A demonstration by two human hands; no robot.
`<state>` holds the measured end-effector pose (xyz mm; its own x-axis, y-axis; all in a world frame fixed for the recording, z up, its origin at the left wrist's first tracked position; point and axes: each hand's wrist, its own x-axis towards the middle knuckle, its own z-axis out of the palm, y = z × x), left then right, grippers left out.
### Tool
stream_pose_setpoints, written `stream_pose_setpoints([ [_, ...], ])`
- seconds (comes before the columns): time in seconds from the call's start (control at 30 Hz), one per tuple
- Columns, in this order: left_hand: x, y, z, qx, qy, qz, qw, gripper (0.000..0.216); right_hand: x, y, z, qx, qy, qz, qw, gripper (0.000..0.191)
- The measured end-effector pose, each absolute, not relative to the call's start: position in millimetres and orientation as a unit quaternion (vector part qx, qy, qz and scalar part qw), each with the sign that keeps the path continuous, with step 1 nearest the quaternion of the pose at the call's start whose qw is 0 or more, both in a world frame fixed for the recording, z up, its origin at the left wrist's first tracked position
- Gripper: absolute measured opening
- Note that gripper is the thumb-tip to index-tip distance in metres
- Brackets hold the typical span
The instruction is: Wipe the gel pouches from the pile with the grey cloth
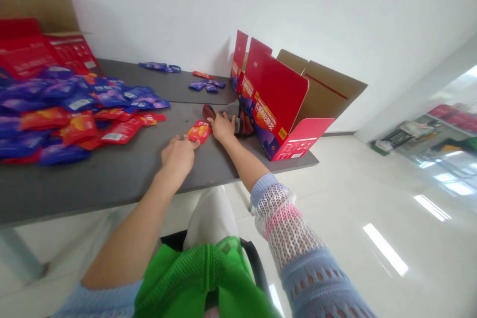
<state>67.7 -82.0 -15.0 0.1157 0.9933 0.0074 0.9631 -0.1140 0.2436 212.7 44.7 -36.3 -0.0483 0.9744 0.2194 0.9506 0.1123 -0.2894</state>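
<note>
A red sachet with an orange picture point(199, 132) lies on the dark grey table between my hands. My left hand point(179, 158) is closed on its lower left edge, thumb and forefinger against it. At the sachet's right edge is my right hand point(223, 128), palm down with fingers apart. Its fingertips reach over or against a dark grey and reddish-brown item point(244, 123), whose kind I cannot make out; the hand partly hides it. Just right of that stands an open red carton point(274, 102) with its flaps up.
A large heap of purple sachets point(80, 102) and red sachets point(122, 130) covers the table's left. Behind it stands another open carton point(42, 42). A few purple sachets point(206, 85) lie near the wall. The table's right edge point(313, 159) ends past the red carton.
</note>
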Motion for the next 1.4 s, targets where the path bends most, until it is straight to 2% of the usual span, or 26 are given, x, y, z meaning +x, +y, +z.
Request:
stream_pose_setpoints([
  [0.1, 66.6, -83.1, -19.1, 0.755, 0.652, 0.045, 0.045, 0.055, 221.2, 46.1, -30.0, -0.683, -0.699, 0.049, 0.207, 0.053],
  [0.27, 63.3, -84.4, -19.6, 0.760, 0.648, 0.046, 0.032, 0.056, 246.0, 41.4, -13.4, -0.589, -0.715, 0.090, 0.365, 0.065],
  [0.33, 63.4, -86.1, -17.7, 0.753, 0.654, 0.054, 0.043, 0.055, 245.6, 35.3, -10.2, -0.540, -0.735, 0.091, 0.400, 0.067],
  [0.4, 64.6, -88.4, -15.7, 0.750, 0.656, 0.070, 0.051, 0.052, 235.7, 25.9, -11.3, -0.490, -0.783, 0.104, 0.370, 0.066],
  [0.53, 68.6, -90.7, -14.8, 0.747, 0.654, 0.107, 0.046, 0.048, 209.0, 4.6, -20.6, -0.406, -0.892, 0.135, 0.148, 0.057],
  [0.63, 70.0, -90.0, -16.6, 0.743, 0.657, 0.124, 0.043, 0.048, 200.6, 3.3, -25.2, -0.409, -0.901, 0.122, 0.074, 0.056],
  [1.07, 68.6, -94.4, -13.8, 0.740, 0.666, 0.094, 0.036, 0.053, 220.3, 53.0, -32.2, -0.629, -0.762, 0.077, 0.132, 0.062],
  [1.17, 66.0, -92.1, -15.7, 0.741, 0.665, 0.084, 0.040, 0.053, 235.3, 54.5, -28.9, -0.623, -0.758, 0.072, 0.180, 0.064],
  [1.3, 65.1, -92.1, -15.0, 0.744, 0.663, 0.075, 0.044, 0.053, 249.7, 51.7, -19.9, -0.571, -0.761, 0.073, 0.299, 0.072],
  [1.4, 67.1, -92.1, -14.6, 0.744, 0.663, 0.063, 0.048, 0.053, 248.0, 48.8, -20.3, -0.566, -0.761, 0.097, 0.303, 0.068],
])
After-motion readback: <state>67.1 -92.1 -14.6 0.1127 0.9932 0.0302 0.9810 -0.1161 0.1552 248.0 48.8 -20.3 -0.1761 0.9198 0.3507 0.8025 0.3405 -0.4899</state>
